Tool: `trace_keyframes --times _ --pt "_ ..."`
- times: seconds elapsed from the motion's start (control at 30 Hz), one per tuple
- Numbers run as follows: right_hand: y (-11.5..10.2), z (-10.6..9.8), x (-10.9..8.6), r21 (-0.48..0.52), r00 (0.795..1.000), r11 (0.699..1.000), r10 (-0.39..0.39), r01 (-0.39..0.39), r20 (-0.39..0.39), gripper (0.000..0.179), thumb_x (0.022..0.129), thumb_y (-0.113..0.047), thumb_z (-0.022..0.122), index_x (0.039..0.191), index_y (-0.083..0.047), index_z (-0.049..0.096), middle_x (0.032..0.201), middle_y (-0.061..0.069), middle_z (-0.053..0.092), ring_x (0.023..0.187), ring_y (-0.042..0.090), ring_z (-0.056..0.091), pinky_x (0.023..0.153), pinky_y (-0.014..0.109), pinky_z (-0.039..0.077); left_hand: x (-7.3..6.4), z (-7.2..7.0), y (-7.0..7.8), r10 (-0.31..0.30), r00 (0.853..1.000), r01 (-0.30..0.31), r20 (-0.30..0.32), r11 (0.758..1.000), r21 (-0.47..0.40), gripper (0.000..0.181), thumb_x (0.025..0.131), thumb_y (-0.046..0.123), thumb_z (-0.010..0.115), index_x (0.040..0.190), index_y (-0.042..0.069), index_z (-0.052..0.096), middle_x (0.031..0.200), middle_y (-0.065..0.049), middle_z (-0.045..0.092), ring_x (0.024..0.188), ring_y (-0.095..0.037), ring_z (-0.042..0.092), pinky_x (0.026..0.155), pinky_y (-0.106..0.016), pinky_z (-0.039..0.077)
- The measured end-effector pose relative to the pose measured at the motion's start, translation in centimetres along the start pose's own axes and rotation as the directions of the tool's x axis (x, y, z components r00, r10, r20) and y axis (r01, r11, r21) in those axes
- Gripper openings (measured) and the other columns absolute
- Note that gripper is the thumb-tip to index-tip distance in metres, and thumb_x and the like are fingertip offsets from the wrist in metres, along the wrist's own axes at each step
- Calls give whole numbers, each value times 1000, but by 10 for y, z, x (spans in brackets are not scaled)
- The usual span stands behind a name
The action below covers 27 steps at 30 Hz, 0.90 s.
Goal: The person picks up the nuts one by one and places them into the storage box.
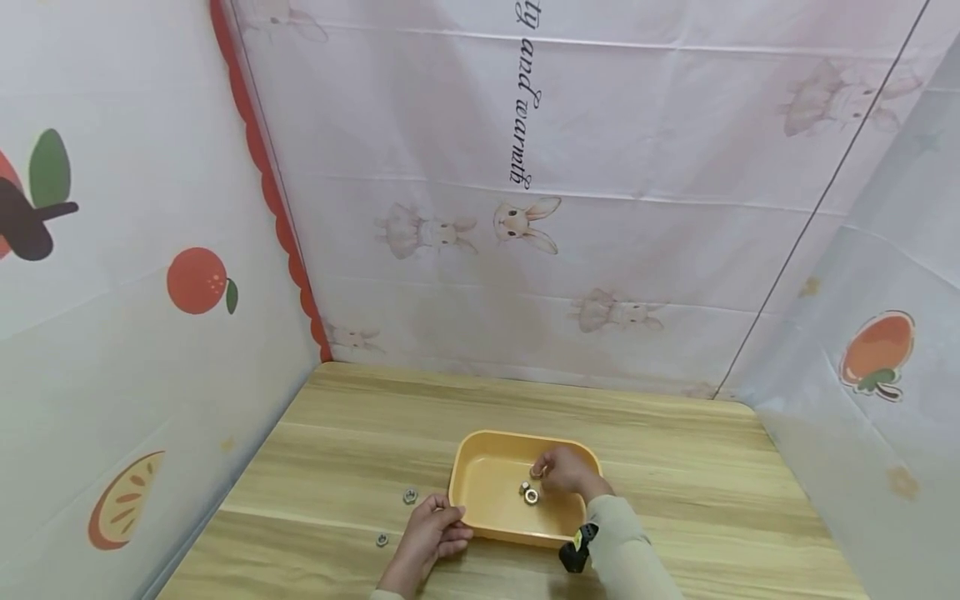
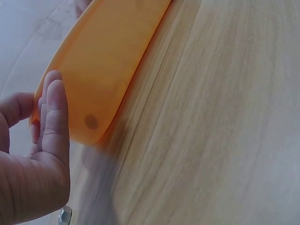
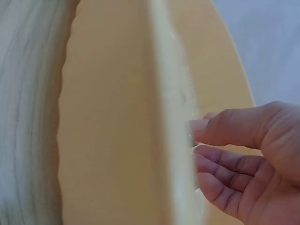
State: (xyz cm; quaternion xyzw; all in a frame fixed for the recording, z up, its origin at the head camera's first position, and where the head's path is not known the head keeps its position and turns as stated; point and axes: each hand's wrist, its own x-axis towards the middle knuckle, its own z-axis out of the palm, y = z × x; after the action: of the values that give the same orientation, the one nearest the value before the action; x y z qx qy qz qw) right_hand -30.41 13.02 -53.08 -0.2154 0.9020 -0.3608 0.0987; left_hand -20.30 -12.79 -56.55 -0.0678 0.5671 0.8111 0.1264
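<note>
A yellow-orange plastic tray stands on the wooden table. My left hand grips its near left corner, thumb over the rim and fingers along the outer wall; the left wrist view shows those fingers against the wall. Inside the tray, on the right side, my right hand pinches a metal hex nut at its fingertips. In the right wrist view, the tray wall partly hides those fingertips. Two more nuts, a smaller one and a larger one, lie on the tray floor just beside this hand.
Two loose hex nuts lie on the table left of the tray: one farther back, one nearer. A black wrist device hangs at my right sleeve by the tray's near edge. Printed cloth walls enclose the table.
</note>
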Motion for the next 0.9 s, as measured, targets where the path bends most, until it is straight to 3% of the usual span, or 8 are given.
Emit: trace_keyframes --times 0.2,0.47,0.7,0.9 --pt "-14 -7 -5 -40 1000 999 4 -4 4 23 62 8 69 84 2 66 68 -1 57 59 11 47 52 25 43 0 -1 0 -2 1000 2 -10 1000 1 17 86 9 61 87 7 44 69 -8 62 63 -17 66 58 -28 57" --pt "-31 -8 -30 -122 999 992 -34 33 -9 19 68 1 69 87 1 67 75 3 59 66 16 49 57 32 45 -3 -1 3 -9 1000 9 -17 1000 3 18 86 9 62 87 7 45 70 -8 62 64 -17 66 59 -27 57" --pt "-34 -11 -51 -166 998 986 -26 16 -54 21 71 -2 71 90 2 65 84 12 62 80 31 58 70 45 50 -3 0 5 -6 1000 6 -14 1000 1 17 87 9 61 87 7 44 71 -8 62 65 -18 66 60 -28 57" --pt "-38 -16 -64 -173 991 985 -5 -18 -131 23 72 -2 73 93 1 66 93 15 64 88 36 59 74 51 50 -2 1 5 -21 1000 21 -15 1000 3 16 88 7 60 88 7 44 74 -9 64 65 -18 66 60 -28 57"
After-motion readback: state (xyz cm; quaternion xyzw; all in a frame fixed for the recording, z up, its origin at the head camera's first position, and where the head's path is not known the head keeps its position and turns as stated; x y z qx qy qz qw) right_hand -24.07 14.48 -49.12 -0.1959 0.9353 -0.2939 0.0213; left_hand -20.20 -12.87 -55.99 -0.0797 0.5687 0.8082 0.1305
